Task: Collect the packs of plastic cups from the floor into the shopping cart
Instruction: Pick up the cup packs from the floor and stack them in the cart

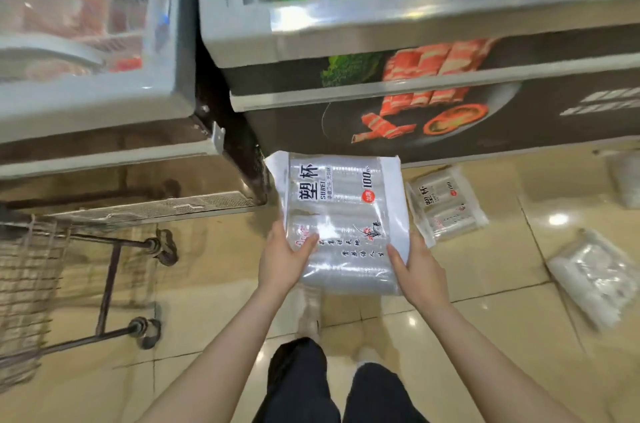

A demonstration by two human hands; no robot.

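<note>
1. Both bare hands hold one pack of plastic cups [341, 214] up in front of the body, above the tiled floor [214, 301].
2. The left hand [285, 263] grips the pack's lower left edge, thumb lying over the printed front and the fingers hidden behind it.
3. The right hand [420, 275] clasps the lower right edge the same way, thumb on the front near the white side margin.
4. Both grips sit at the near end of the pack, so most of its length juts away from the hands toward the chest freezer [433, 83], label side up, with the "100" mark at the far end.
5. The clear film shows rows of stacked cups inside.
6. A second pack [445, 206] lies flat on the floor just right of the held one, close to the freezer's base.
7. A third pack [595, 275] lies farther right on the tiles, and a blurred fourth pack [625, 180] lies at the right edge of the view.
8. The shopping cart [31, 284] stands at the left, well apart from the held pack; its wire basket and two wheels show.
9. Another glass-topped freezer [93, 52] stands behind the cart.
</note>
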